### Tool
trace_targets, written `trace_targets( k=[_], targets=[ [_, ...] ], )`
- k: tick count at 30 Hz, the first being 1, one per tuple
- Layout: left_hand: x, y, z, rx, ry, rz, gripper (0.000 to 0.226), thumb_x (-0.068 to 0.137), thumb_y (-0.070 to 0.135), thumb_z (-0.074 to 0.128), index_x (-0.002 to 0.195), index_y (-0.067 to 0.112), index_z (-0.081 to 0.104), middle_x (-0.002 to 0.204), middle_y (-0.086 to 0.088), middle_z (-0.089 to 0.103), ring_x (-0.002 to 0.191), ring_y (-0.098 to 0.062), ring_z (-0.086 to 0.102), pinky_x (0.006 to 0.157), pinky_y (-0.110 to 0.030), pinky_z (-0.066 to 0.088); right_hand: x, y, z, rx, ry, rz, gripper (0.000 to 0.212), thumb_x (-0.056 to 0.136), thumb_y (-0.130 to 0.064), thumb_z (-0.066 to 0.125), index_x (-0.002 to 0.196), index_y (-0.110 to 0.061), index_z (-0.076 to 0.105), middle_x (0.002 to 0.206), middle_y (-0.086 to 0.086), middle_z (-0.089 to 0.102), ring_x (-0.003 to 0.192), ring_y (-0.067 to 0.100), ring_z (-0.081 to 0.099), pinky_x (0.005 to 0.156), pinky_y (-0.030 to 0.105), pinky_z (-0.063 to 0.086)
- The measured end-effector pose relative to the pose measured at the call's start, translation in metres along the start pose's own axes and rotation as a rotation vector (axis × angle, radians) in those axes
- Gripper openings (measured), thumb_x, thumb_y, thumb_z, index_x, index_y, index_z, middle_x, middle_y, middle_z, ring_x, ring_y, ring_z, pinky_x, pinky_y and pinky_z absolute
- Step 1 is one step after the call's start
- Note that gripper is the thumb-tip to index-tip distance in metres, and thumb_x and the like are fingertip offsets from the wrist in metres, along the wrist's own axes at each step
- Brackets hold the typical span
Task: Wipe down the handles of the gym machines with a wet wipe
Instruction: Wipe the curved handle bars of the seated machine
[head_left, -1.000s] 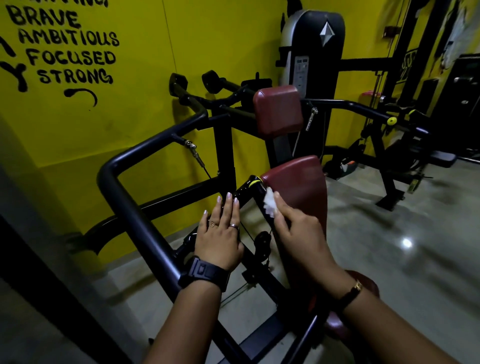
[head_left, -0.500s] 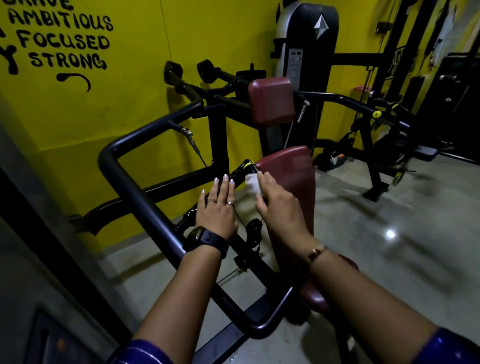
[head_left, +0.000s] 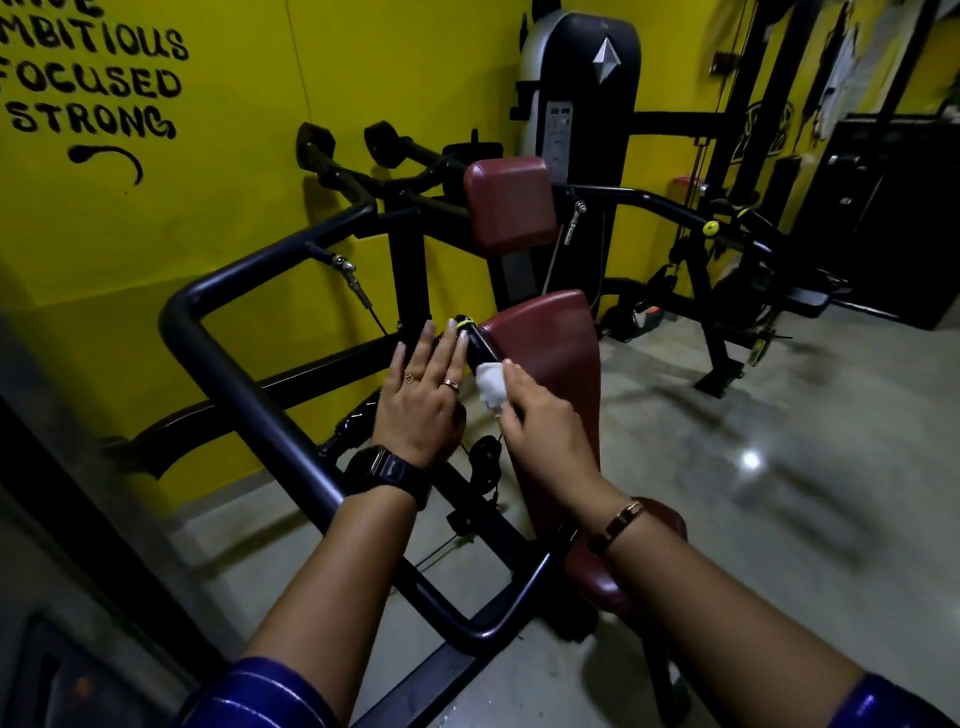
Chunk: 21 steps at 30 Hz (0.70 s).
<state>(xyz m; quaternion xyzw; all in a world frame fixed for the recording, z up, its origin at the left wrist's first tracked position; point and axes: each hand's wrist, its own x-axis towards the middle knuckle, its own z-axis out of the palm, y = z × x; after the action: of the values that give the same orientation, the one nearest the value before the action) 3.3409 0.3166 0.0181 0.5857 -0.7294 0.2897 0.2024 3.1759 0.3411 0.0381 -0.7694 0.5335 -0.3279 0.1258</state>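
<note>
A black handle (head_left: 474, 340) with a yellow-green band near its tip sticks up beside the maroon back pad (head_left: 550, 353) of a gym machine. My right hand (head_left: 545, 421) pinches a crumpled white wet wipe (head_left: 491, 384) against the handle's lower part. My left hand (head_left: 423, 395), wearing rings and a black watch, lies flat with straight fingers along the left side of the same handle. The part of the handle under both hands is hidden.
A thick black frame bar (head_left: 249, 395) loops around on my left. A maroon head pad (head_left: 509, 202) and a second pair of black handles (head_left: 384, 140) stand behind. A weight stack tower (head_left: 587, 93), another machine (head_left: 727, 249) and a yellow wall (head_left: 234, 156) lie beyond; polished floor spreads to the right.
My right hand has slid the wipe down the handle, away from the banded tip. My left hand stays flat on the handle. The camera has shifted slightly.
</note>
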Motion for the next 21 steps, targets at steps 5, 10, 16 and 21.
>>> trace_targets(
  k=[5, 10, 16, 21],
  targets=[
    [0.001, 0.003, 0.008, 0.08, 0.077, 0.08, 0.07, 0.087, 0.017, 0.043, 0.152, 0.01, 0.018, 0.159, -0.006, 0.017, 0.15, -0.017, -0.009, 0.12, -0.039, 0.009, 0.019, -0.002, 0.009, -0.171, -0.072, -0.207, 0.066, 0.093, -0.016, 0.049, 0.153, -0.013, 0.019, 0.161, 0.008, 0.015, 0.146, 0.021, 0.02, 0.116, 0.035, 0.028],
    [0.001, -0.003, 0.007, 0.156, 0.042, 0.108, 0.065, 0.091, 0.02, 0.034, 0.154, 0.011, 0.017, 0.16, -0.006, 0.017, 0.15, -0.019, -0.003, 0.121, -0.039, 0.008, 0.041, 0.001, 0.0, 0.152, -0.129, -0.13, 0.06, 0.094, -0.018, 0.047, 0.151, -0.02, 0.028, 0.156, 0.005, 0.031, 0.136, 0.025, 0.04, 0.11, 0.038, 0.035],
    [0.01, 0.005, -0.005, 0.052, -0.04, 0.192, 0.066, 0.096, 0.046, 0.029, 0.154, 0.017, 0.018, 0.16, -0.006, 0.021, 0.149, -0.021, 0.014, 0.118, -0.045, 0.021, 0.053, 0.031, -0.01, 0.992, -0.431, 0.191, 0.025, 0.091, -0.019, 0.056, 0.109, -0.03, 0.07, 0.113, 0.003, 0.07, 0.109, 0.019, 0.063, 0.09, 0.033, 0.049],
    [0.009, 0.017, -0.012, 0.006, -0.112, 0.1, 0.068, 0.1, 0.057, 0.011, 0.154, 0.016, 0.02, 0.16, -0.006, 0.023, 0.15, -0.022, 0.014, 0.118, -0.047, 0.018, 0.052, 0.062, -0.024, 1.041, -0.774, 0.25, 0.022, 0.094, -0.025, 0.057, 0.098, -0.008, 0.071, 0.091, 0.012, 0.072, 0.073, 0.014, 0.066, 0.06, 0.018, 0.051]
  ],
)
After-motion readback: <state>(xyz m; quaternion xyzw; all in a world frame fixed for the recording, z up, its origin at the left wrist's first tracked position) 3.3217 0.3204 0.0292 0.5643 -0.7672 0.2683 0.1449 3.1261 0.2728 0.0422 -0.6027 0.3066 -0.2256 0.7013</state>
